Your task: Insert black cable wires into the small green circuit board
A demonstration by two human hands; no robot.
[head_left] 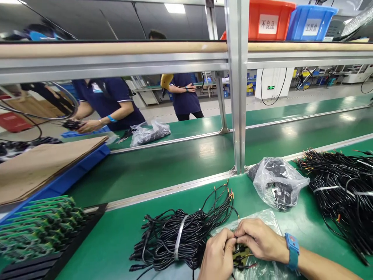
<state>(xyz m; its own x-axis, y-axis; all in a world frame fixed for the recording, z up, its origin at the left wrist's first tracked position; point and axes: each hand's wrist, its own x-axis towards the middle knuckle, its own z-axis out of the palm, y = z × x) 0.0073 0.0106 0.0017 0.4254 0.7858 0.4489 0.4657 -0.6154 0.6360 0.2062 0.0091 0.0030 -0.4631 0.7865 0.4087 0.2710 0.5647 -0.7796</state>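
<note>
At far left, green circuit boards (43,229) in a black rack (72,241). Next, a tied bundle of black cables (175,237), just left of the left hand (218,254). Fingertips of that hand pinched on a small dark piece (236,235), mostly covered, meeting those of the right hand (259,238), likewise pinched. Directly beneath both, short black leads (240,259) on clear plastic (269,219). Beyond, to the right, a bagged lot of black parts (279,186), then a larger cable bundle (346,190).
</note>
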